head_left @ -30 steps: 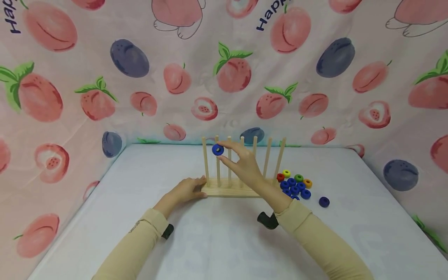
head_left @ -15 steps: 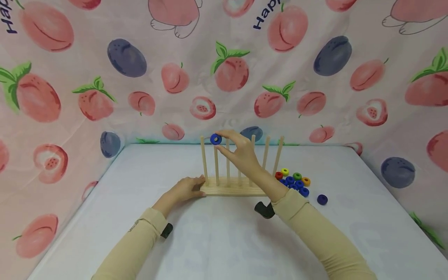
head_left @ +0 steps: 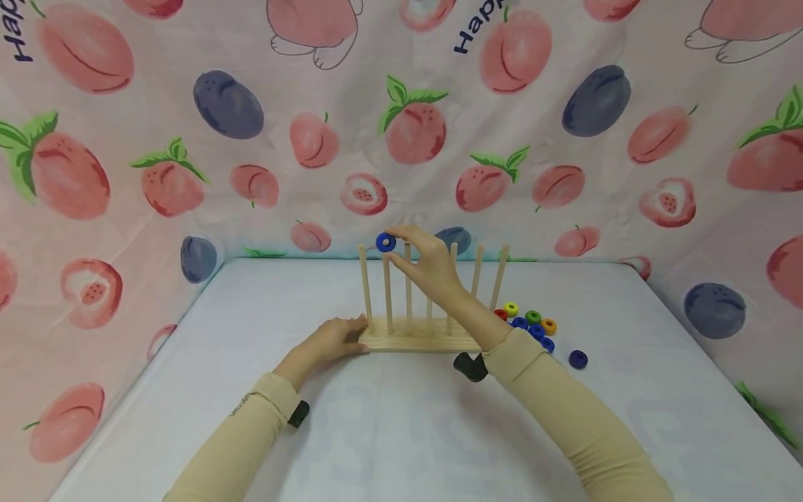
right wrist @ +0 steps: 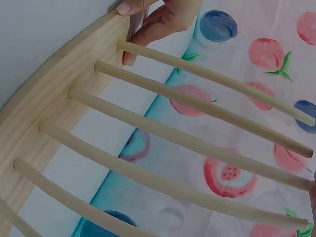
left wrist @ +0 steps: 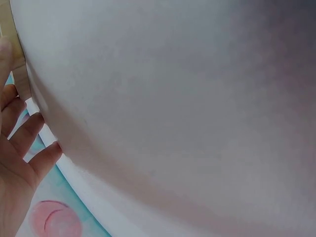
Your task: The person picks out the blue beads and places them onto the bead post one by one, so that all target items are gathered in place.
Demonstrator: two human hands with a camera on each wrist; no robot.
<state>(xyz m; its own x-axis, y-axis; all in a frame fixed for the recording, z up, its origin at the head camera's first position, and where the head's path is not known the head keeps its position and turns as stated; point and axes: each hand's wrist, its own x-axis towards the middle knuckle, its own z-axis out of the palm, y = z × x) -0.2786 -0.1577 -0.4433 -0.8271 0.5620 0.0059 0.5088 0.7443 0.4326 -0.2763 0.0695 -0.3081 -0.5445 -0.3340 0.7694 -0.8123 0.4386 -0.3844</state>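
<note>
In the head view my right hand point(head_left: 434, 270) pinches a small blue ring point(head_left: 379, 242) between thumb and fingertips. The ring, its hole facing me, overlaps the top of the second peg point(head_left: 388, 296) from the left. Bare upright pegs stand in a row on a light wooden base point(head_left: 401, 343). At the base's left end, my left hand point(head_left: 332, 339) grips the wood, thumb at the front edge and fingers round the end. The right wrist view shows that left hand point(right wrist: 170, 17) on the base point(right wrist: 54, 74); the held ring is outside that picture.
Several blue rings point(head_left: 536, 331) lie right of the base, with a yellow ring point(head_left: 511, 308), a green one point(head_left: 533, 317), an orange one point(head_left: 549, 326) and a partly hidden red one point(head_left: 500, 314). A dark blue ring point(head_left: 578, 359) lies apart. Fruit-printed cloth point(head_left: 364, 139) hangs behind.
My right hand has lifted the blue ring up and slightly left, to the height of the second peg's top. The left hand keeps its place on the base.
</note>
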